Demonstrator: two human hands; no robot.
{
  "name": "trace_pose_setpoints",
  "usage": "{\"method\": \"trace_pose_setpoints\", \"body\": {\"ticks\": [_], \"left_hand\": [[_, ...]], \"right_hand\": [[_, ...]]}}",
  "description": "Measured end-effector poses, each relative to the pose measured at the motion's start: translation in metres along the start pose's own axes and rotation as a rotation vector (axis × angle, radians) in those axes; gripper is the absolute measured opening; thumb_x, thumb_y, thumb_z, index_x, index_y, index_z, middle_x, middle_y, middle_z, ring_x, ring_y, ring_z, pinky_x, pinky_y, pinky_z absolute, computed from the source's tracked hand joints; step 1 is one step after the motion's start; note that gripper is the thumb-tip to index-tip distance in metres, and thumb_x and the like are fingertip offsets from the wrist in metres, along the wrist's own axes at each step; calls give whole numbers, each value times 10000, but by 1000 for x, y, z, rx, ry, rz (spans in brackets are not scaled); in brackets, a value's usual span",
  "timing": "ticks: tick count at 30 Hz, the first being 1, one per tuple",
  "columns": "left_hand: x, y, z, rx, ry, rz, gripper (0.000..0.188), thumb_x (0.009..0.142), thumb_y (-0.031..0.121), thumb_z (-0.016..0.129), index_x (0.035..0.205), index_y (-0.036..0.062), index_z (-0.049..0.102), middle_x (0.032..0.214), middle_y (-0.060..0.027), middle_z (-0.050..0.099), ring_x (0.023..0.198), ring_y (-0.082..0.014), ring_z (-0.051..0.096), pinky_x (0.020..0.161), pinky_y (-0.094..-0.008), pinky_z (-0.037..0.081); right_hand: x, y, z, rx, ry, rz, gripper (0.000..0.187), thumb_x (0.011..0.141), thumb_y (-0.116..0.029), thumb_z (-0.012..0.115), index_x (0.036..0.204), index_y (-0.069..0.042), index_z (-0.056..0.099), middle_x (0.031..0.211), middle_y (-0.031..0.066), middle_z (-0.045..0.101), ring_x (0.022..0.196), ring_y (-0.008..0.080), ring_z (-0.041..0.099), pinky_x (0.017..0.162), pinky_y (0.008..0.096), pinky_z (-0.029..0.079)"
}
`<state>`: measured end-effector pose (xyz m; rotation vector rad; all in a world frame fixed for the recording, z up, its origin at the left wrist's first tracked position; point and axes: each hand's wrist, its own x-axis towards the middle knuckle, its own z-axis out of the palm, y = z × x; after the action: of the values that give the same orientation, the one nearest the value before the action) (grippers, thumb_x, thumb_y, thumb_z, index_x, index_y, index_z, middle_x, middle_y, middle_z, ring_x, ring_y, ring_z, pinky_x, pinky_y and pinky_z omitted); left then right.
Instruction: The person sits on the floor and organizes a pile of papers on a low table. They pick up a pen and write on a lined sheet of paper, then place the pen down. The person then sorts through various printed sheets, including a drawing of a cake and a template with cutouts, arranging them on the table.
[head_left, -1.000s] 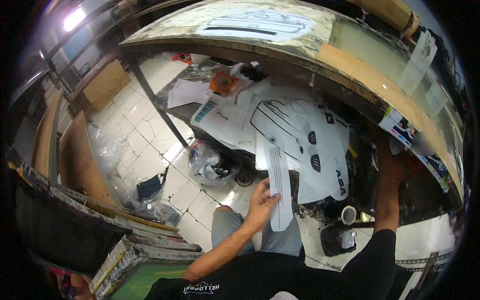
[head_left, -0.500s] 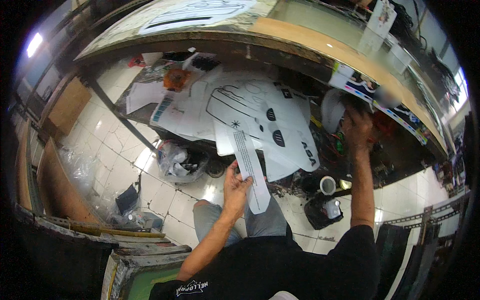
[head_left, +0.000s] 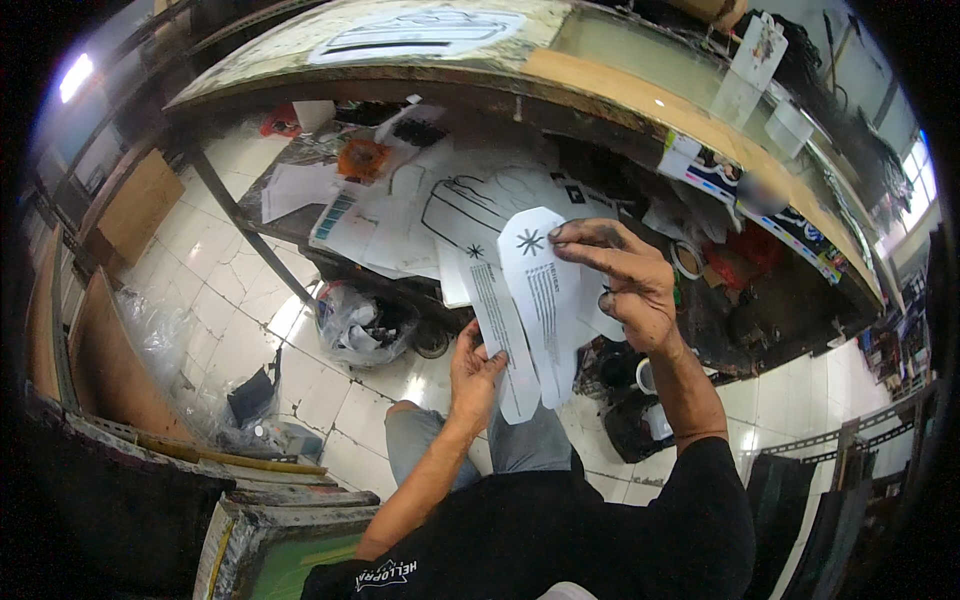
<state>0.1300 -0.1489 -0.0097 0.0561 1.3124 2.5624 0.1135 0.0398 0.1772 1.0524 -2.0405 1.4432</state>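
Observation:
My left hand [head_left: 474, 378] pinches the edge of a long white printed strip [head_left: 497, 325] with rounded ends, a black star mark and lines of small text. Beside it on the right hangs a second, similar white strip [head_left: 546, 310], its star mark larger in view. The fingertips and thumb of my right hand [head_left: 635, 285], smudged dark, grip that one near its upper end. Both strips are upright above my knees, their edges close together. Behind them, large white sheets [head_left: 455, 215] with black outline drawings lie on the shelf, partly covered.
Over the shelf runs a worktable [head_left: 420, 85] with a thick dark edge. An orange tape roll [head_left: 362, 157] rests on the shelf. Below are a plastic bag [head_left: 352, 325] and a black bag [head_left: 632, 425] on the tiled floor. Framed screens [head_left: 290, 555] stand at lower left.
My right hand has come left and nearer from the right part of the shelf and now holds a second white strip beside the first. My left hand has barely moved.

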Motion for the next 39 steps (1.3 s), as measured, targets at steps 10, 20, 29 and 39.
{"method": "trace_pose_setpoints", "body": {"ticks": [10, 20, 29, 39], "left_hand": [[-2, -2, -7, -43, -53, -12, 594, 858, -139, 476, 1387, 25, 260, 1141, -191, 627, 981, -325, 662, 853, -394, 555], [-4, 18, -12, -13, -53, -33, 619, 889, -125, 450, 1424, 14, 174, 1110, -201, 639, 954, -281, 672, 818, -365, 564], [-2, 25, -16, -77, -26, 46, 609, 868, -145, 458, 1400, 16, 209, 1120, -199, 632, 965, -305, 666, 840, -385, 559], [2, 7, 27, -138, -33, 189, 601, 897, -108, 490, 1422, 20, 226, 1127, -138, 637, 999, -138, 605, 871, -261, 486]], "right_hand": [[233, -63, 16, -459, 365, -407, 168, 797, -72, 669, 936, 21, 684, 889, 148, 691, 761, 215, 660, 700, 322, 521], [382, 115, -25, -736, 669, 427, 247, 735, -100, 668, 906, 77, 679, 884, 244, 683, 822, 307, 686, 681, 360, 537], [298, -41, 8, -852, 227, 58, 378, 789, -170, 658, 1089, 59, 643, 1102, 245, 649, 1060, 319, 631, 901, 356, 508], [-26, -4, 74, -938, -124, 819, 387, 791, -159, 711, 1099, 49, 601, 837, 192, 674, 740, 266, 686, 651, 342, 533]]}}
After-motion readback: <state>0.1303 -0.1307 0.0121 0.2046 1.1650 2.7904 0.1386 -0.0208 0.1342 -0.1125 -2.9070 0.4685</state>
